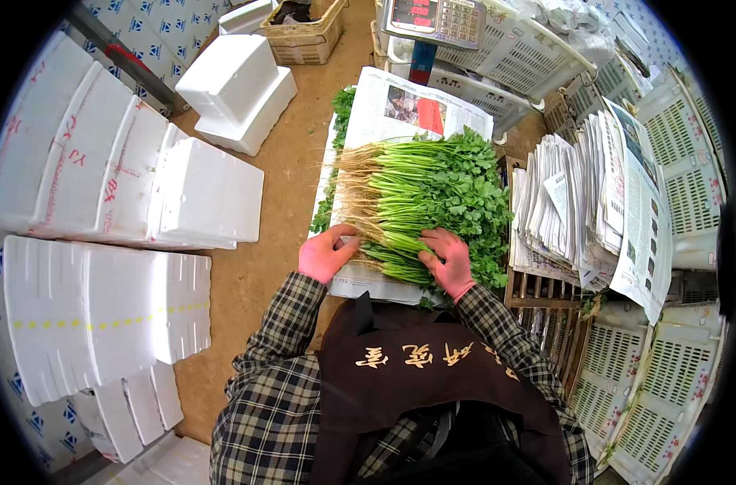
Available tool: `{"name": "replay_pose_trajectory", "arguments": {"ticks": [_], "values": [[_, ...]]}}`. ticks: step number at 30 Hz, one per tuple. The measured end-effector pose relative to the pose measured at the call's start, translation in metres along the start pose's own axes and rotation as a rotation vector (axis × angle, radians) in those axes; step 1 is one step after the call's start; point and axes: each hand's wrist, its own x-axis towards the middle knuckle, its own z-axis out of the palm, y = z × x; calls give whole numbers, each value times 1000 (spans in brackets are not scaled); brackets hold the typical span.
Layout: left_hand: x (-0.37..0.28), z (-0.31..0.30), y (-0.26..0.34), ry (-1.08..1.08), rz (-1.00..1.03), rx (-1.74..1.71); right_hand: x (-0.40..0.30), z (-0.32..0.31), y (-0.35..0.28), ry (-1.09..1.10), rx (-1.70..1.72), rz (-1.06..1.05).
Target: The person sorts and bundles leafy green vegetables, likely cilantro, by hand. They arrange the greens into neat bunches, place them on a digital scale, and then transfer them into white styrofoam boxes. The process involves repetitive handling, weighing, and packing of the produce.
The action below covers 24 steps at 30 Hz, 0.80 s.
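Note:
Bundles of leafy green herbs, coriander by their look [404, 188], lie side by side on a printed newspaper sheet [368, 109]. Their brown roots point left and their leaves right. My right hand [448, 260] has its fingers and thumb around the stems of a bundle near the front. At the root end of that bundle is my left hand [327, 251], thumb and fingertips bent against the roots; whether it grips them is unclear. More green leaves [344, 109] show at the left, under the newspaper's edge.
Beyond the newspaper stands a digital scale display [431, 23] on a post. A stack of newspapers [565, 206] rests on a wooden slatted crate [541, 295] at right, with plastic crates [665, 370] beyond. White foam boxes [210, 188] are stacked at left. A yellowish crate [307, 39] stands farther back.

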Motion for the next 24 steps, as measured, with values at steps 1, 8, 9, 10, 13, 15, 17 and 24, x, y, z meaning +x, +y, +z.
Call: {"name": "replay_pose_trajectory", "arguments": {"ticks": [1, 8, 9, 10, 13, 15, 17, 24], "values": [[3, -1, 5, -50, -6, 41, 0, 0, 2, -7, 24, 24], [20, 20, 2, -156, 110, 264, 1, 4, 4, 44, -20, 17], [23, 22, -1, -170, 138, 285, 2, 6, 2, 51, -13, 28], [24, 22, -3, -184, 165, 305, 3, 7, -1, 59, -6, 38], [19, 14, -13, -192, -227, -471, 7, 7, 1, 70, 7, 52], [25, -8, -55, -36, -250, -884, 5, 7, 4, 80, 9, 53], [30, -31, -88, 377, -169, -1226, 5, 5, 6, 80, 0, 58], [25, -51, -78, 231, -190, -746, 6, 10, 10, 64, 17, 70]]}}
